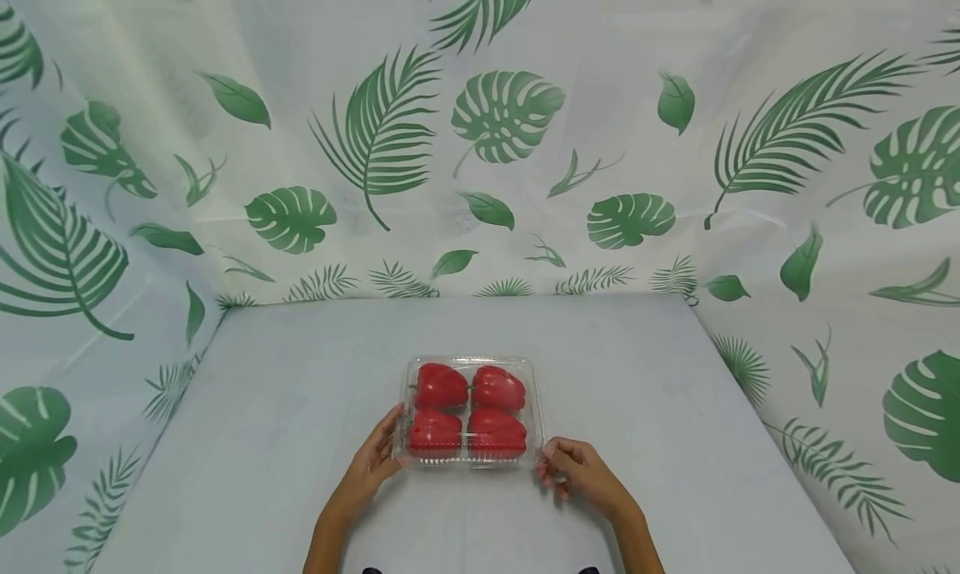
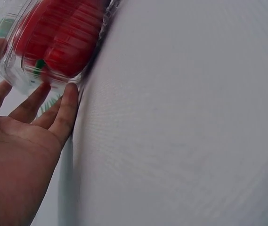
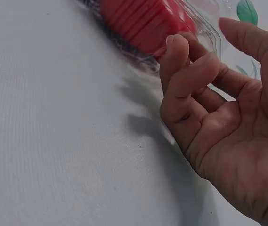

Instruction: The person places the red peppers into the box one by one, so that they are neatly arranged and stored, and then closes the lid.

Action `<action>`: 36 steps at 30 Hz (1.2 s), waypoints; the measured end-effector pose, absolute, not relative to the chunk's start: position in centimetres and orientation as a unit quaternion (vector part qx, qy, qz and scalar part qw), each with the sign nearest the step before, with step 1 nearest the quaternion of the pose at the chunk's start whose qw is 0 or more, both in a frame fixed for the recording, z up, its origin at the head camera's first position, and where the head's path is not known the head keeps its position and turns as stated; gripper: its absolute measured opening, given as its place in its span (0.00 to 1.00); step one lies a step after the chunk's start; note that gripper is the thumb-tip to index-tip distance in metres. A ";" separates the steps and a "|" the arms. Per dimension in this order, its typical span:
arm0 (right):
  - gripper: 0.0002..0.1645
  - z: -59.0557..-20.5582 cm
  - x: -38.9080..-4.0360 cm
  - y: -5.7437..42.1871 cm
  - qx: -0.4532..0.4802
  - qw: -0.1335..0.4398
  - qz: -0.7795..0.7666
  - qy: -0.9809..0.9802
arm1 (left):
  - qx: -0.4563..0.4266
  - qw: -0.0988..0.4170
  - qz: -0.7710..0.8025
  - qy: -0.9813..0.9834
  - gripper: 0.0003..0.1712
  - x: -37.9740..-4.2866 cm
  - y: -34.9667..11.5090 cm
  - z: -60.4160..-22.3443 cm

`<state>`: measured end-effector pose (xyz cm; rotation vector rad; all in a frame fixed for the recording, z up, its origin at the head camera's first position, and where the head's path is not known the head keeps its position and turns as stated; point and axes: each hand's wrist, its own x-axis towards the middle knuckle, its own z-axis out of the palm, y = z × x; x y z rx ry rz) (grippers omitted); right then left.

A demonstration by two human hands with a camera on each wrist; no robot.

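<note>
A clear plastic clamshell box (image 1: 471,466) lies on the table with several red bell peppers (image 1: 497,388) inside, its lid down. My left hand (image 1: 372,464) is at the box's left side, its long fingers stretched along the wall and the thumb near the front corner. In the left wrist view, these fingertips (image 2: 70,92) touch the plastic below a pepper (image 2: 75,52). At the front right corner is my right hand (image 1: 581,472), its fingers loosely bent. The right wrist view shows the thumb (image 3: 249,37) apart from the fingers; whether it touches the box I cannot tell.
The box sits near the middle of a pale grey-white table (image 1: 300,366). White sheets (image 1: 570,24) printed with green leaves stand behind the table and on both sides. Two small dark objects (image 1: 588,570) show at the bottom edge of the head view.
</note>
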<state>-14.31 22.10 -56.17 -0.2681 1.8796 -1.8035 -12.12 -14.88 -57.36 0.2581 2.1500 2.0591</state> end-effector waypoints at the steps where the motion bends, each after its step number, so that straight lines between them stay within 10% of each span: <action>1: 0.20 -56.1 -14.4 22.0 -0.082 0.248 -0.661 0.703 | 0.086 0.072 0.683 0.722 0.40 -12.1 -14.9 -57.4; 11: 0.22 -55.2 -16.4 19.8 0.030 0.076 -0.631 0.771 | 0.072 0.023 0.645 0.761 0.35 -11.6 -14.4 -57.3; 26: 0.26 -55.1 -16.8 18.9 0.019 0.066 -0.641 0.764 | 0.146 0.019 0.692 0.707 0.32 -10.8 -13.9 -56.9; 36: 0.25 -55.1 -16.6 18.7 0.027 0.067 -0.639 0.766 | -0.020 0.063 0.726 0.684 0.32 -10.3 -13.0 -55.9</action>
